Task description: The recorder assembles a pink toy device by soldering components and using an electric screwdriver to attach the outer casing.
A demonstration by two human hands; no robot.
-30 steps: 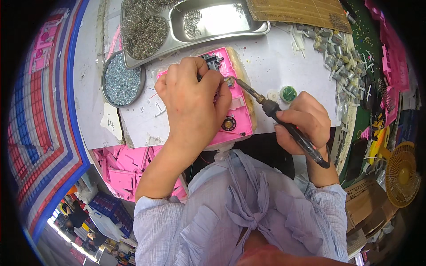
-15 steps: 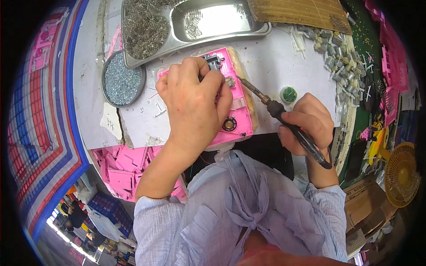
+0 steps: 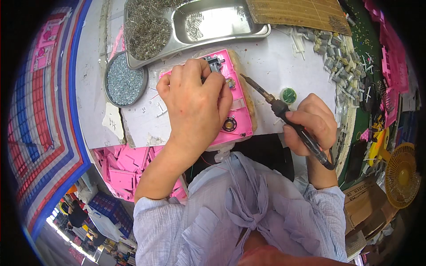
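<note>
Round dish of small screws point(image 3: 125, 80) sits on the white worktop point(image 3: 284, 57), well to the left of the pink plastic housing point(image 3: 235, 111). Behind the housing, a steel tray point(image 3: 248, 26) with loose metal springs and bits.

Left hand point(image 3: 195, 102) lies palm-down over the pink housing, covering most of it; fingers curled at the far end of the housing, where a small metal part point(image 3: 214, 63) shows. Whether the fingertips pinch anything there I cannot tell. Housing lies flat near the front edge of the worktop, a brass-ringed round part point(image 3: 229, 124) showing at its near right corner.

Soldering iron point(image 3: 284, 111) just right of the housing, held pen-style in the right hand point(image 3: 310, 124), fist closed around the black handle. Tip point(image 3: 243, 76) points at the housing's right edge, close to it but apart.

Small green-topped pot point(image 3: 289, 95) right of the housing, just beyond the iron's shaft.

Judgement: the work in hand looks like soldering a joint near the housing's far right edge. Press the housing down firmly, keep the left fingers away from the tip, and approach at a shallow angle, touching metal only, since pink plastic would scar easily.
</note>
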